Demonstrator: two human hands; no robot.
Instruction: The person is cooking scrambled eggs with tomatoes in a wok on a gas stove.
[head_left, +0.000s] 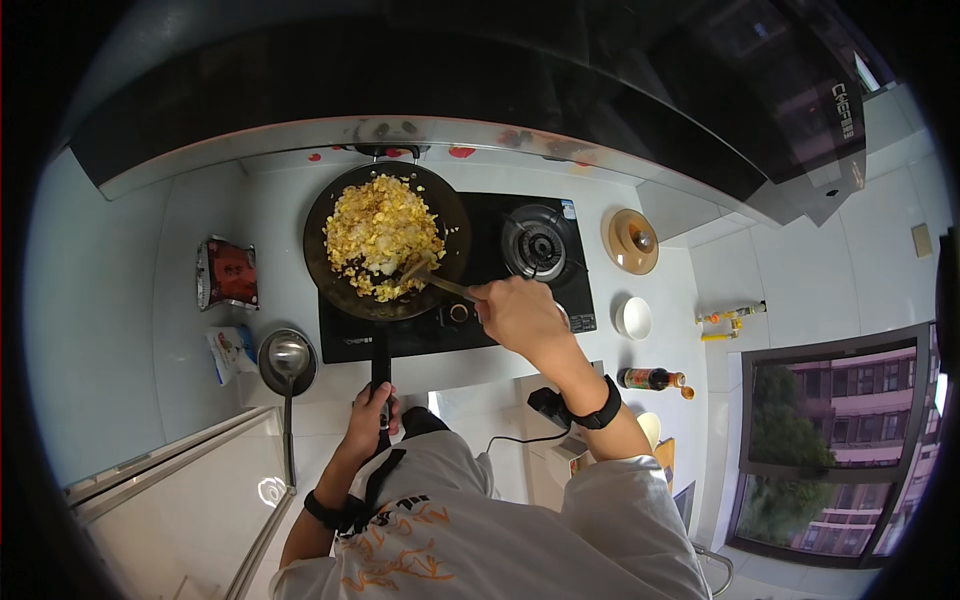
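A black wok (442, 289) stands on the left side of the gas hob (484, 214). Yellow egg fried rice (382, 225) is heaped in it. My left hand (373, 416) is closed around the wok's black handle (382, 356), close to my body. From the right, my right hand (521, 315) grips the handle of a spatula (442, 282), whose blade lies among the rice at the lower right of the heap. Part of the blade is hidden by food. The right burner (538, 244) carries no pan.
Left of the hob are a red food packet (229, 272), a white packet (229, 354) and a ladle (288, 356) resting in a metal bowl (264, 375). To the right stand a glass lid (626, 244), a white bowl (634, 319) and a sauce bottle (645, 379). The range hood (450, 75) overhangs the hob.
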